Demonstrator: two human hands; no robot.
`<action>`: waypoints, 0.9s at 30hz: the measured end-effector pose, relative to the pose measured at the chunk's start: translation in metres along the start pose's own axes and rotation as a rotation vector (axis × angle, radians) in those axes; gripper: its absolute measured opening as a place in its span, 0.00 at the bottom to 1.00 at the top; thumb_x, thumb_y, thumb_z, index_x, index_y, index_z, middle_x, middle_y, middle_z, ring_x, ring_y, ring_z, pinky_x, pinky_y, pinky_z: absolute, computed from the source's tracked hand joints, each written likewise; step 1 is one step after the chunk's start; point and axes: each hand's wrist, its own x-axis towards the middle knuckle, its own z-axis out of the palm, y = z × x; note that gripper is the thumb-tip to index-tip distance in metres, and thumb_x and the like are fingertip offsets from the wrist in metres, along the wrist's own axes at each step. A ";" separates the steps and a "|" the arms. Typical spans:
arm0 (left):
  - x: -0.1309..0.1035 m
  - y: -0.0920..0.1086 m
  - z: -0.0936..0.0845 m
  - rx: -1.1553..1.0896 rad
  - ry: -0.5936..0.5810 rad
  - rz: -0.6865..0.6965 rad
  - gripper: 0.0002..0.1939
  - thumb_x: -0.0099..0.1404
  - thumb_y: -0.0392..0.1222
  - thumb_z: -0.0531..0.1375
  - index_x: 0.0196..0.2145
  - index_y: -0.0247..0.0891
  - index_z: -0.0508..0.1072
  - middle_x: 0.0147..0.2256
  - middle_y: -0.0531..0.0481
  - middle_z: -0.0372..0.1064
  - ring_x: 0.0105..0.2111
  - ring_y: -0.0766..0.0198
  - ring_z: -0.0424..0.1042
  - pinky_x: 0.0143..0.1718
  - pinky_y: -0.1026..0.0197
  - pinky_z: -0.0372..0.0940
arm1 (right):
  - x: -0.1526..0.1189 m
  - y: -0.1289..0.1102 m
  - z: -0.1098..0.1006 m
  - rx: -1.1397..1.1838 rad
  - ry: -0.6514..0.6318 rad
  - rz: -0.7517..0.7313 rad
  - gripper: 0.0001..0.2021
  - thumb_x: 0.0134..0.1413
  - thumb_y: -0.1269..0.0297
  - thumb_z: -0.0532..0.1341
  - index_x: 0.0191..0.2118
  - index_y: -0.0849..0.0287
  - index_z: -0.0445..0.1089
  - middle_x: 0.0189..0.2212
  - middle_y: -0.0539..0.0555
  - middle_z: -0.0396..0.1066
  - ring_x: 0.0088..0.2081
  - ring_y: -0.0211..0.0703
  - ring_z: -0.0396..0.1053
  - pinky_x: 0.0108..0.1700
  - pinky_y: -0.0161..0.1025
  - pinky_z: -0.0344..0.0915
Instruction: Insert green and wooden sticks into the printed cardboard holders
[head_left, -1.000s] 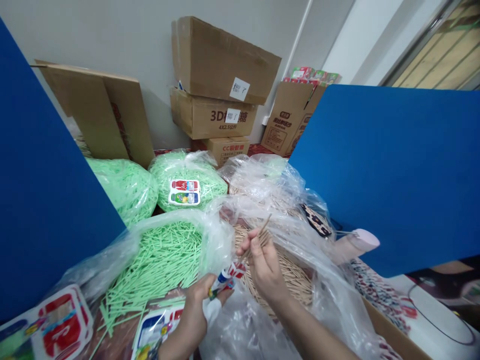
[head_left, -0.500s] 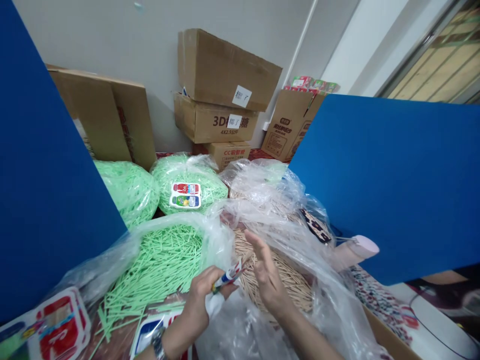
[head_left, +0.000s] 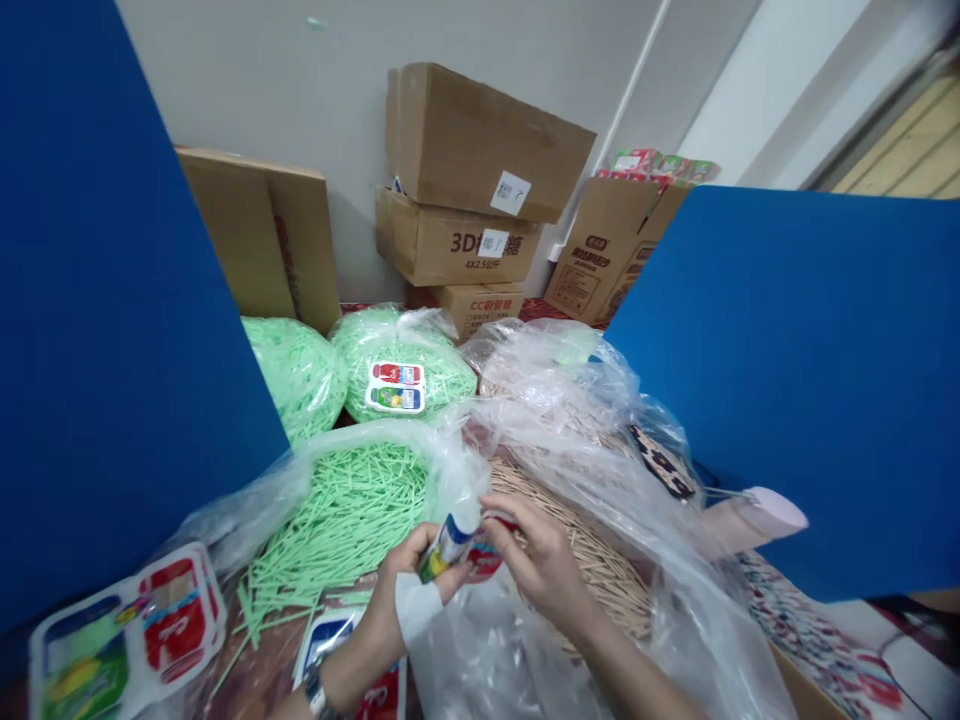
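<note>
My left hand is closed around a small printed packet in blue, white, green and red. White wrapping lies over the left fingers. My right hand pinches the red side of the same packet with thumb and fingertips. Beyond the left hand, an open clear bag holds thin green sticks. Thin brown sticks fill another open bag behind and beside my right hand. Below my left wrist lies a packet with a blue and red print, partly covered by my arm.
A large printed packet lies at front left. Further back are filled bags of green sticks and stacked cartons. Blue panels stand on both sides. A pink cylinder projects at right.
My right hand has gone from spread fingers beside the packet to pinching its red side. The packet has turned and opened out between my hands. The view has swung slightly left.
</note>
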 end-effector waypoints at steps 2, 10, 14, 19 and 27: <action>-0.009 0.001 -0.012 0.079 0.024 0.006 0.07 0.59 0.42 0.63 0.31 0.35 0.71 0.26 0.53 0.67 0.27 0.65 0.65 0.30 0.65 0.62 | 0.004 -0.005 0.001 0.014 -0.059 0.028 0.09 0.62 0.61 0.57 0.45 0.56 0.69 0.37 0.54 0.74 0.36 0.41 0.72 0.38 0.36 0.67; -0.051 0.025 -0.047 0.570 -0.031 0.287 0.07 0.65 0.37 0.57 0.28 0.38 0.69 0.27 0.52 0.67 0.29 0.63 0.67 0.32 0.64 0.61 | 0.012 -0.040 0.047 -0.254 -0.131 -0.478 0.23 0.65 0.52 0.51 0.22 0.60 0.64 0.18 0.50 0.63 0.23 0.37 0.59 0.28 0.37 0.52; -0.065 0.019 -0.067 0.714 -0.009 0.301 0.12 0.64 0.35 0.58 0.23 0.38 0.67 0.24 0.53 0.65 0.26 0.64 0.66 0.28 0.64 0.58 | 0.019 -0.047 0.059 -0.117 -0.304 -0.536 0.14 0.65 0.65 0.52 0.29 0.60 0.68 0.22 0.51 0.68 0.26 0.38 0.64 0.31 0.37 0.58; -0.087 -0.010 -0.084 0.525 0.018 0.138 0.17 0.60 0.43 0.62 0.17 0.39 0.66 0.21 0.53 0.64 0.23 0.65 0.63 0.25 0.65 0.58 | 0.050 -0.017 0.079 0.316 -0.445 -0.141 0.15 0.69 0.63 0.44 0.53 0.57 0.61 0.41 0.55 0.73 0.40 0.38 0.72 0.40 0.36 0.67; -0.108 -0.039 -0.082 0.362 -0.040 0.052 0.23 0.60 0.53 0.62 0.12 0.41 0.68 0.16 0.53 0.63 0.18 0.66 0.61 0.19 0.65 0.56 | 0.074 -0.007 0.214 -0.532 -0.790 -0.446 0.09 0.63 0.68 0.53 0.41 0.64 0.69 0.38 0.61 0.71 0.42 0.48 0.68 0.42 0.43 0.66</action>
